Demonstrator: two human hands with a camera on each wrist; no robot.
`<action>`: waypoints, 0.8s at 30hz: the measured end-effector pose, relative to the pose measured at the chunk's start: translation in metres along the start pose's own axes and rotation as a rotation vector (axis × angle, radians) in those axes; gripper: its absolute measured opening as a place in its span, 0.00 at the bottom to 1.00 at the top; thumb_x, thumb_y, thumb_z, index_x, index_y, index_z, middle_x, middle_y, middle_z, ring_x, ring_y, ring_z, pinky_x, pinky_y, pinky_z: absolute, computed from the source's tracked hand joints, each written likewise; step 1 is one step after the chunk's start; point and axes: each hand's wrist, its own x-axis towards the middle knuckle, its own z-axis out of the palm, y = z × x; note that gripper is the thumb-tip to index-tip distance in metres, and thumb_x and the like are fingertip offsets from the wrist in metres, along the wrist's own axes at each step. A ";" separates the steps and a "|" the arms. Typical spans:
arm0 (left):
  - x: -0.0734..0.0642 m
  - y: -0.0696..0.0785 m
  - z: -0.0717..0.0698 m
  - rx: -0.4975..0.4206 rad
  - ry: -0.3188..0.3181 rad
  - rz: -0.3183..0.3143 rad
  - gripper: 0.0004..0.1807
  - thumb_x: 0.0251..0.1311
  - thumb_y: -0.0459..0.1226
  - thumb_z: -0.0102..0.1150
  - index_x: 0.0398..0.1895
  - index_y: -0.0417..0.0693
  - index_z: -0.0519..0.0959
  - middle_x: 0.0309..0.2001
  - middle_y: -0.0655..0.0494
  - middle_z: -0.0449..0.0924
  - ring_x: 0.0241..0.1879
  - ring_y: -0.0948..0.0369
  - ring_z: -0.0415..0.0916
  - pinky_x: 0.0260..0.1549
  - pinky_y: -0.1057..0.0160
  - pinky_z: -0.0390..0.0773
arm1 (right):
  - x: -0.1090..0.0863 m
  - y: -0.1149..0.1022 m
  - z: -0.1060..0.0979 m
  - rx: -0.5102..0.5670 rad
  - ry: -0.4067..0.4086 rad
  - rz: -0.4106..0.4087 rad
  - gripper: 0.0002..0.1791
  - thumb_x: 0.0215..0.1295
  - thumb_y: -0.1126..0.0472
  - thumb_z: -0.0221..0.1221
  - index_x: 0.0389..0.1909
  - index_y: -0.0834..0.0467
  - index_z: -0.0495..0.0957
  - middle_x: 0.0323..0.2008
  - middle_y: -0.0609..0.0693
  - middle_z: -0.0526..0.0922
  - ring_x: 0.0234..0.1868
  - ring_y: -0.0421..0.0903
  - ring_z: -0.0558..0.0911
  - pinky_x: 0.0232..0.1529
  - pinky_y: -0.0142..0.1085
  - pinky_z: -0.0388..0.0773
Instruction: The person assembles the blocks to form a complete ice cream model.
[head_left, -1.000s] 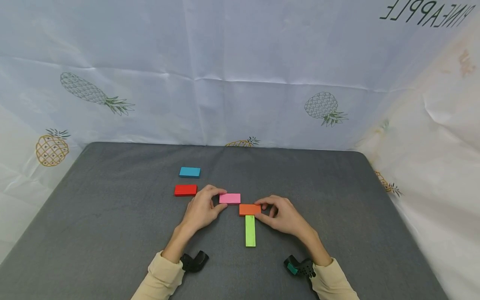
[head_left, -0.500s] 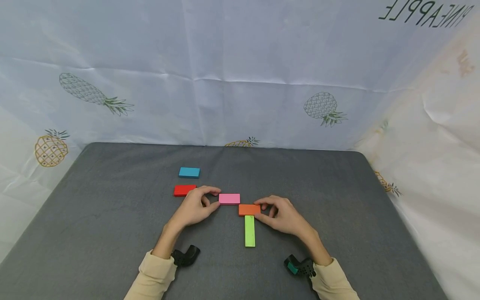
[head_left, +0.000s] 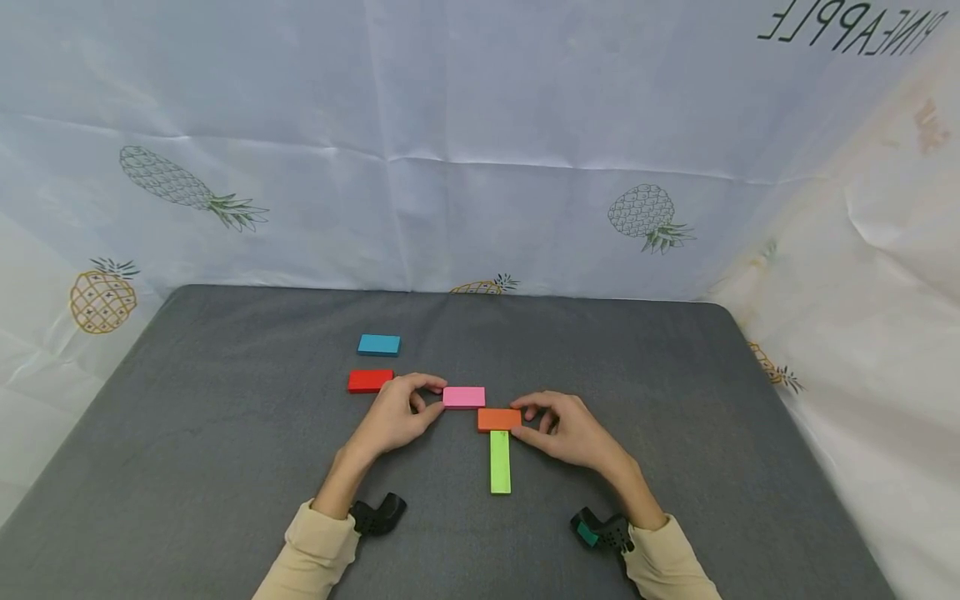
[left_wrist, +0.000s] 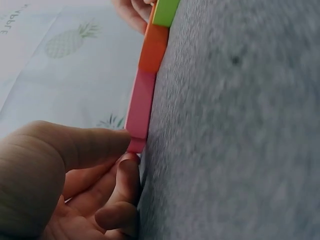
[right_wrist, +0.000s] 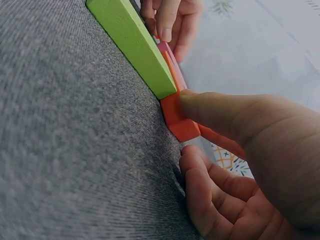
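Observation:
On the grey cloth lies a pink wooden block [head_left: 464, 397], its left end pinched between the thumb and index finger of my left hand [head_left: 393, 419]. Diagonally nearer and to its right is an orange block [head_left: 495, 420]; the two meet or nearly meet at their corners. My right hand [head_left: 568, 432] pinches the orange block's right end, with the thumb [right_wrist: 215, 107] along its near side. A lime-green block [head_left: 500, 464] points toward me, its far end against the orange block's near side. All three lie flat.
Left of my left hand lies a red block [head_left: 367, 381], its right end close to the knuckles. A blue block [head_left: 378, 345] lies farther back. Behind the grey table [head_left: 637, 358] hangs a pale pineapple-print curtain [head_left: 450, 217].
My left hand first slid left to the pink block's end, then came slightly right, and the pink block shifted a little right with it. The right hand stayed nearly still on the orange block.

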 end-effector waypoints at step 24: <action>0.004 0.010 0.027 0.025 0.086 0.003 0.17 0.61 0.31 0.69 0.54 0.42 0.85 0.46 0.48 0.84 0.17 0.69 0.65 0.17 0.71 0.61 | 0.000 0.001 -0.001 -0.002 -0.011 0.026 0.19 0.67 0.56 0.68 0.56 0.58 0.83 0.38 0.53 0.83 0.25 0.30 0.75 0.27 0.28 0.77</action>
